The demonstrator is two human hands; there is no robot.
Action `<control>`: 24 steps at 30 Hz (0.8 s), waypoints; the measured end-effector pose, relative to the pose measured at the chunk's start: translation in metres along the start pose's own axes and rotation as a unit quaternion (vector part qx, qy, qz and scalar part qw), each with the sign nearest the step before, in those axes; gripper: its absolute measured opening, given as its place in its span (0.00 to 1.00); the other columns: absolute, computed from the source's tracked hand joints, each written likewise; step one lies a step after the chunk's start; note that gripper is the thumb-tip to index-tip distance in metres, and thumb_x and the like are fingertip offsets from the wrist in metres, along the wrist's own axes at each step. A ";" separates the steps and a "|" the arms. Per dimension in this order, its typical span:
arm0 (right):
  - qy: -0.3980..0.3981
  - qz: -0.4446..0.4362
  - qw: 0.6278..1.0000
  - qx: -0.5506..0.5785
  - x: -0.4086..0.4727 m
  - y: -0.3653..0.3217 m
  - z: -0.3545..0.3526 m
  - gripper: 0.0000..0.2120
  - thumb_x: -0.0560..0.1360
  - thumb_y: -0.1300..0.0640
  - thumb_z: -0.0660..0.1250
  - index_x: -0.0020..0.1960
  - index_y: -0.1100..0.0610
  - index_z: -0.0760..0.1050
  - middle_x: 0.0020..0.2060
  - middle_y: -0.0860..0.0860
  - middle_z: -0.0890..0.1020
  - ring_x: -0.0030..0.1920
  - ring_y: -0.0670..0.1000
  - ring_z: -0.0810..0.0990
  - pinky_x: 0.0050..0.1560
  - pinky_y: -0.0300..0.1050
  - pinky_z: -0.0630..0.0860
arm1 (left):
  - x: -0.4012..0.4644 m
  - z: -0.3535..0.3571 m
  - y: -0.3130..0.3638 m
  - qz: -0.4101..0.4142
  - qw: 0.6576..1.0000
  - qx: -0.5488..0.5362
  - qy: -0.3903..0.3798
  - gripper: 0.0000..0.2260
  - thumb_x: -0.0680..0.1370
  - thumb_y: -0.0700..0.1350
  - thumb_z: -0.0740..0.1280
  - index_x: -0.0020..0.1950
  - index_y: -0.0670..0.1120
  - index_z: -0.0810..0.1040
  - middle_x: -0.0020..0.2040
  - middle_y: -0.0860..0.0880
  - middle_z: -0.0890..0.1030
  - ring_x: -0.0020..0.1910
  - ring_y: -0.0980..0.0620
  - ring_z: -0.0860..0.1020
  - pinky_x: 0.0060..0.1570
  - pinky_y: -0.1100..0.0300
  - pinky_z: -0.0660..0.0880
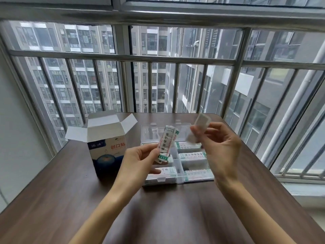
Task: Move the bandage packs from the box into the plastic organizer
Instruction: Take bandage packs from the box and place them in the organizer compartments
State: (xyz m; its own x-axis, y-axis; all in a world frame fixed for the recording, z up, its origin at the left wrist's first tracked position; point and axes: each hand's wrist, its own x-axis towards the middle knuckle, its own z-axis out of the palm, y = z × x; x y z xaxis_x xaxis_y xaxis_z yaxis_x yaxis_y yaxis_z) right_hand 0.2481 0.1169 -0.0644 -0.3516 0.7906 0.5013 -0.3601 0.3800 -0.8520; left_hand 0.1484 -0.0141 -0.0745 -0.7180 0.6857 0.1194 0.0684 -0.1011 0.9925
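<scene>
Box (107, 154) label: "创口贴"

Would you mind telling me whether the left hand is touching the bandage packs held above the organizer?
Touching. The head view shows the left hand gripping the bandage packs at their lower end, fingers curled round them.

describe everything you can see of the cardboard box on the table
The cardboard box stands upright on the dark wood table, left of the clear plastic organizer. Its white top flaps are open, spread outward. The front is white above with red characters, dark blue below with a round blue fruit picture. Neither hand touches it; its inside is hidden.
</scene>
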 end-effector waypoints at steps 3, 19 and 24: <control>-0.086 -0.189 0.972 -0.106 -0.006 0.005 0.003 0.07 0.70 0.63 0.73 0.47 0.55 0.82 0.43 0.46 0.85 0.46 0.45 0.83 0.48 0.40 0.79 | -0.001 0.000 -0.001 -0.013 1.000 -0.008 -0.009 0.11 0.79 0.38 0.64 0.45 0.50 0.82 0.36 0.52 0.85 0.36 0.54 0.84 0.30 0.65 0.77; -0.154 0.024 0.981 -0.115 -0.009 -0.001 0.003 0.16 0.72 0.42 0.65 0.59 0.44 0.74 0.52 0.39 0.78 0.49 0.39 0.78 0.43 0.30 0.74 | -0.005 -0.003 -0.007 0.121 0.984 0.130 -0.029 0.13 0.74 0.41 0.71 0.51 0.60 0.80 0.41 0.58 0.85 0.36 0.61 0.80 0.33 0.69 0.74; -0.200 0.133 0.970 -0.034 -0.006 0.000 0.000 0.12 0.72 0.51 0.69 0.47 0.60 0.82 0.36 0.55 0.84 0.30 0.44 0.75 0.30 0.36 0.73 | -0.006 -0.003 -0.010 0.144 0.976 0.159 -0.034 0.10 0.70 0.49 0.74 0.49 0.58 0.82 0.40 0.57 0.85 0.38 0.59 0.82 0.41 0.69 0.75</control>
State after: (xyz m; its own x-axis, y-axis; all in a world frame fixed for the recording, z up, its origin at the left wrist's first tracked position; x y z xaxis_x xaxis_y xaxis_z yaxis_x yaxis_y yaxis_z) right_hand 0.2504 0.1120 -0.0676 -0.7359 0.6215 0.2687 -0.1567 0.2298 -0.9605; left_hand 0.1496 -0.0190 -0.0853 -0.5897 0.7096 0.3857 0.4807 -0.0754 0.8736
